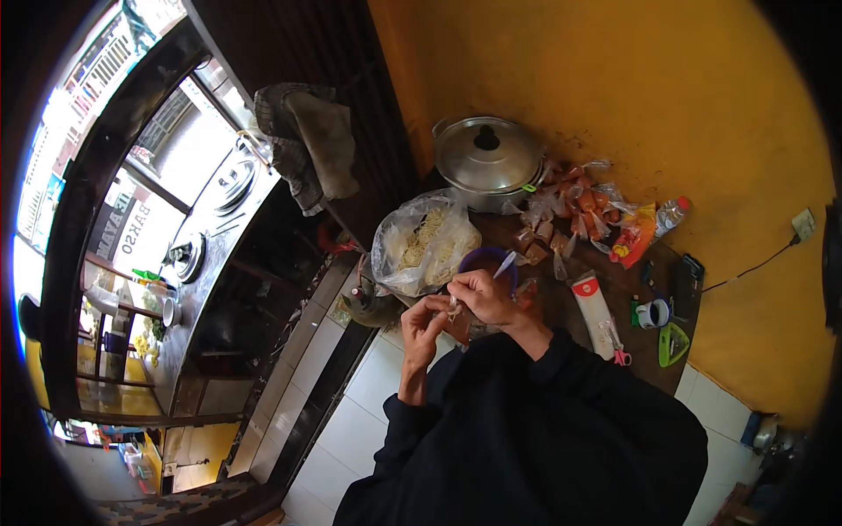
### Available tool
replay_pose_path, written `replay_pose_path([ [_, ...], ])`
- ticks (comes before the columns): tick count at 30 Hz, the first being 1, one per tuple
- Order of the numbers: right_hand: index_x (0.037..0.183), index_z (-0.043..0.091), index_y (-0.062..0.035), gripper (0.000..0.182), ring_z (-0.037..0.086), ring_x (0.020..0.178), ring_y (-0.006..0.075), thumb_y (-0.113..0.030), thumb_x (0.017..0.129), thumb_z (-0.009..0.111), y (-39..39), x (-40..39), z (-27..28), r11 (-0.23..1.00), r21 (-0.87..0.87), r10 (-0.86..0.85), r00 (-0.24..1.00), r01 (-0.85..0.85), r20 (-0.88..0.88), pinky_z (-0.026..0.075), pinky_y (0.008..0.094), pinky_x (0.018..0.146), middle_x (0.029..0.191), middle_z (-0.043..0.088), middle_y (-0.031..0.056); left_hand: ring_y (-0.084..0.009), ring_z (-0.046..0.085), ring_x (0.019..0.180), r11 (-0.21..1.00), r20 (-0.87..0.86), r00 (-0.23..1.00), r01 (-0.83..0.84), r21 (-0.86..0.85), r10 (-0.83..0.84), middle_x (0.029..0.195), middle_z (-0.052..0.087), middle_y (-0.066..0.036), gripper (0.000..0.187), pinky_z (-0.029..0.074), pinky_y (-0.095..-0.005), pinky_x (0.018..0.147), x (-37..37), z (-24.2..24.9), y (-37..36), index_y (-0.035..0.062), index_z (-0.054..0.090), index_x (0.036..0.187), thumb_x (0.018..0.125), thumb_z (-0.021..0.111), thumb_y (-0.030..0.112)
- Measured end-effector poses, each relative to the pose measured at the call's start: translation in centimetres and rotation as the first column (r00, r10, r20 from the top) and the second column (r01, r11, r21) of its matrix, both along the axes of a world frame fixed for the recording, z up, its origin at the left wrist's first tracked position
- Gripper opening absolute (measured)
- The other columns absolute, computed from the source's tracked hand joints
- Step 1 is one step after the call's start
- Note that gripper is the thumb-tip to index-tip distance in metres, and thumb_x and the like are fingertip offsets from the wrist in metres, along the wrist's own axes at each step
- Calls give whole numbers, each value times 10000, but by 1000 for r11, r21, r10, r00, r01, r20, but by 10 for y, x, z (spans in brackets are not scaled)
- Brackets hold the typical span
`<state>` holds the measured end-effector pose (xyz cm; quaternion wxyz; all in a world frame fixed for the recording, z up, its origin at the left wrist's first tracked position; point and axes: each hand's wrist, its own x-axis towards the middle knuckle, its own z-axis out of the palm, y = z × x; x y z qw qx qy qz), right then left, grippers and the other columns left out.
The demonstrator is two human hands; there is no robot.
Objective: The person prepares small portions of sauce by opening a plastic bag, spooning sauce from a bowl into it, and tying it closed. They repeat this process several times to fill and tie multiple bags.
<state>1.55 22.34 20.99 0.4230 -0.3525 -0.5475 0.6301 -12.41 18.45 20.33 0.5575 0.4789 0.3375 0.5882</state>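
Observation:
My left hand (424,333) and my right hand (485,298) are close together at the near edge of the table, fingers pinched. Between them is the neck of a small clear plastic bag (458,328) with something brownish in it; its lower part is partly hidden. Just beyond my hands stands a dark purple tub (478,257) with a pale handle (505,264) sticking out. Left of it lies a large clear bag of noodles (424,242). Several small tied bags of orange-red sauce (589,203) are heaped to the right, with brown ones (535,238) nearer.
A lidded metal pot (488,156) stands against the yellow wall. On the right of the table are a pack of plastic bags (594,317), pink scissors (622,358), a cup (652,314), a green triangular dish (674,344) and a bottle (672,215). A glass-fronted cart (206,289) stands left.

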Motion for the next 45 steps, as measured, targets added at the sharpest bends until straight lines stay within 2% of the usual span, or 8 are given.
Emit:
replay_pose_path([
  [6, 565, 443, 1, 302, 348, 504, 23, -147, 825, 481, -10, 5, 0, 973, 154, -192, 972, 171, 132, 292, 246, 432, 486, 385, -34, -110, 555, 728, 982, -313, 939, -176, -75, 144, 796, 621, -74, 94, 430, -275, 752, 20, 12, -2, -33, 595, 777, 751, 611, 56],
  [10, 533, 430, -37, 324, 329, 481, 21, -155, 831, 479, -16, 16, -1, 952, 155, -288, 946, 265, 146, 260, 242, 412, 478, 365, -39, -239, 569, 696, 963, -703, 682, -5, 270, 201, 730, 593, -77, 100, 438, -321, 671, 25, 6, 5, -14, 616, 795, 708, 618, 35],
  [13, 623, 451, -110, 234, 281, 399, 34, -161, 850, 481, -19, 27, 2, 848, -437, -410, 895, 301, -177, 222, 193, 393, 465, 321, -72, -290, 528, 843, 969, -723, 671, 24, 245, 166, 857, 558, -101, 102, 380, -361, 778, 38, 11, 1, 18, 632, 777, 700, 624, 85],
  [20, 593, 399, -121, 270, 221, 354, 60, -168, 842, 494, -20, 55, 11, 664, -691, -667, 645, 286, -374, 213, 237, 389, 418, 264, -62, -290, 422, 1105, 961, -766, 634, 130, 242, 107, 1055, 511, -96, 100, 236, -452, 962, 55, 17, -9, 57, 655, 771, 729, 610, 135],
  [29, 575, 395, -110, 289, 248, 439, 5, -118, 846, 495, 4, 115, 68, 944, -78, -327, 940, 321, -95, 176, 180, 404, 534, 310, -79, -276, 268, 1245, 980, -420, 895, 193, 56, -152, 1327, 297, -167, 395, 209, -371, 1007, 32, -2, 8, 66, 438, 1209, 830, 515, 151],
  [35, 715, 530, -8, 239, 410, 518, 55, -206, 848, 510, 27, 156, 24, 891, 134, -446, 778, 434, 442, 341, 231, 480, 581, 479, -19, -253, 293, 1232, 983, -368, 912, 183, -35, -183, 1329, 313, -127, 378, 275, -381, 969, 14, -4, 8, 99, 452, 1209, 839, 505, 159],
  [43, 782, 543, -47, 107, 406, 517, 47, -137, 833, 515, -35, 201, -30, 833, 113, -522, 703, 541, 483, 328, 205, 457, 628, 487, -22, -218, 373, 1168, 975, -368, 910, 133, -180, -192, 1265, 397, -72, 347, 334, -411, 911, -1, -29, -1, 101, 495, 1161, 823, 532, 169],
  [45, 771, 592, -34, 147, 550, 598, 155, -178, 770, 560, -60, 224, -53, 813, 109, -498, 586, 571, 639, 420, 286, 555, 672, 591, 74, -217, 382, 1159, 970, -368, 908, 132, -204, -201, 1255, 408, -71, 342, 333, -412, 910, 1, -29, -1, 103, 499, 1157, 823, 532, 169],
])
